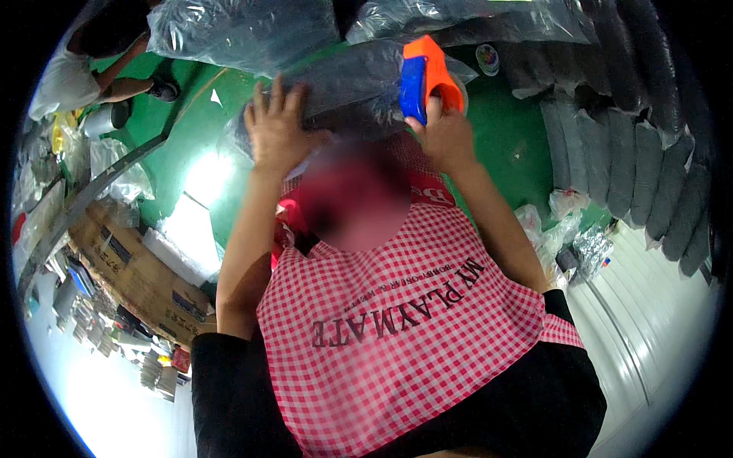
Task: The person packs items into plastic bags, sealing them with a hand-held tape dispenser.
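Before me lies a dark bundle wrapped in clear plastic film, low over the green floor. My left hand rests on its left end with the fingers spread and nothing gripped. At the right end, my right hand is closed around an orange and blue tape dispenser, which touches or hovers over the wrap; which of these cannot be told. A roll seems to sit in the dispenser, mostly hidden by its frame and my fingers.
Large plastic-wrapped bundles lie ahead. Rows of dark wrapped rolls are stacked at the right. A roll of tape is on the green floor. Left are a cardboard box, plastic bags and another person's legs.
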`<state>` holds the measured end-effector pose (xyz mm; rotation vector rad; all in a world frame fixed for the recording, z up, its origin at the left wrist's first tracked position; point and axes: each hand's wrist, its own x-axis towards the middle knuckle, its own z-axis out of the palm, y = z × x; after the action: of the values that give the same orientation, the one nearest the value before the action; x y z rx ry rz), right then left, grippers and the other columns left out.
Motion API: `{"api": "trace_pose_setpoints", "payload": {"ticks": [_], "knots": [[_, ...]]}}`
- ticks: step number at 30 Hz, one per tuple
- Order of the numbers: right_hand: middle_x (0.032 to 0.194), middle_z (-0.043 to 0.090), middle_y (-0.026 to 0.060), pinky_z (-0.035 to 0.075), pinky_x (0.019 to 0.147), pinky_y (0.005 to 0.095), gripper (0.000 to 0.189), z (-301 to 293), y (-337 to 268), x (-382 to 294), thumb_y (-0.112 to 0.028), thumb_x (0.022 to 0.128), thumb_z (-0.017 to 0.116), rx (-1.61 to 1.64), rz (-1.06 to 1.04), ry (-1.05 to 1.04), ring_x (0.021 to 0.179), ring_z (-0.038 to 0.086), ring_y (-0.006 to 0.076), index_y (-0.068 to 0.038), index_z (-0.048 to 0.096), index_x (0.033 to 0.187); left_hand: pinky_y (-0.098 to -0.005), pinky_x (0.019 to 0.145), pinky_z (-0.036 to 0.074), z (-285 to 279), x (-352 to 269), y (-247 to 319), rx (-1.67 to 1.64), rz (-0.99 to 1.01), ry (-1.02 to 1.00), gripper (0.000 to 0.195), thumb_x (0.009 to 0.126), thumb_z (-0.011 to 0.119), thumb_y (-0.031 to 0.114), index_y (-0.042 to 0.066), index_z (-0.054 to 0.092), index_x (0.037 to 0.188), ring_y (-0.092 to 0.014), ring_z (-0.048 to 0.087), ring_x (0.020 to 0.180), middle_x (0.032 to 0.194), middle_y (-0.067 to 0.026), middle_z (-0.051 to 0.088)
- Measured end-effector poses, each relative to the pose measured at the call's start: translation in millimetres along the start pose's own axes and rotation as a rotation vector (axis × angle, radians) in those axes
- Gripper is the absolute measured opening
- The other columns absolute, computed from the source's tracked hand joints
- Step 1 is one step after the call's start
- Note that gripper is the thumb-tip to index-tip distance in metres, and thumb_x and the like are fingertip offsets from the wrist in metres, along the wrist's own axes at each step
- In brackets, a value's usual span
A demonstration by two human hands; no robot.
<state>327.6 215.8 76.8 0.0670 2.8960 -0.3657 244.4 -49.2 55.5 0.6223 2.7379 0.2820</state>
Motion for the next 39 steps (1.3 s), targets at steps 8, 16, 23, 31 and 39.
{"api": "trace_pose_setpoints", "payload": {"ticks": [8, 16, 23, 31, 39], "knots": [[0.072, 0.059, 0.0173, 0.046, 0.06, 0.0431, 0.038, -3, 22, 3, -0.035, 0.083, 0.058, 0.038, -0.07, 0.134, 0.066, 0.06, 0.0347, -0.002, 0.048, 0.101, -0.0426, 0.099, 0.036, 7, -8, -33, -0.084, 0.012, 0.189, 0.062, 0.067, 0.073, 0.042, 0.014, 0.055, 0.119, -0.025, 0.045, 0.121, 0.128, -0.0036, 0.051], [0.089, 0.066, 0.0138, 0.054, 0.065, 0.0307, 0.042, -72, -71, 52, -0.036, 0.094, 0.043, 1.471, 0.157, -0.104, 0.072, 0.066, 0.019, 0.001, 0.056, 0.108, -0.0385, 0.079, 0.041, 41, -14, -25, -0.103, 0.054, 0.498, 0.031, 0.071, 0.069, 0.036, 0.021, 0.066, 0.099, -0.023, 0.055, 0.09, 0.104, 0.0, 0.061], [0.077, 0.066, 0.0152, 0.054, 0.06, 0.0313, 0.047, -66, -107, 103, -0.041, 0.091, 0.047, 1.425, 0.234, -0.217, 0.063, 0.065, 0.0203, 0.003, 0.062, 0.094, -0.0374, 0.065, 0.04, 52, 2, 16, -0.241, 0.123, 0.54, 0.025, 0.068, 0.069, 0.031, 0.015, 0.058, 0.085, -0.024, 0.053, 0.078, 0.079, -0.0022, 0.053], [0.07, 0.061, 0.0074, 0.046, 0.046, 0.0285, 0.048, -46, -92, 18, -0.048, 0.087, 0.051, 1.226, 0.589, -0.22, 0.05, 0.057, 0.0159, -0.001, 0.06, 0.092, -0.0387, 0.065, 0.05, 66, 16, 25, -0.359, 0.083, 0.373, 0.036, 0.079, 0.062, 0.037, 0.016, 0.056, 0.108, -0.028, 0.062, 0.077, 0.086, -0.008, 0.063], [0.079, 0.065, 0.0138, 0.05, 0.057, 0.0356, 0.038, -25, -87, -61, -0.038, 0.089, 0.05, 0.627, 0.54, -0.453, 0.065, 0.063, 0.0247, -0.004, 0.06, 0.103, -0.0381, 0.068, 0.05, 58, 15, 20, -0.245, 0.113, 0.25, 0.049, 0.081, 0.059, 0.041, 0.02, 0.052, 0.124, -0.028, 0.063, 0.076, 0.086, -0.0082, 0.064]]}}
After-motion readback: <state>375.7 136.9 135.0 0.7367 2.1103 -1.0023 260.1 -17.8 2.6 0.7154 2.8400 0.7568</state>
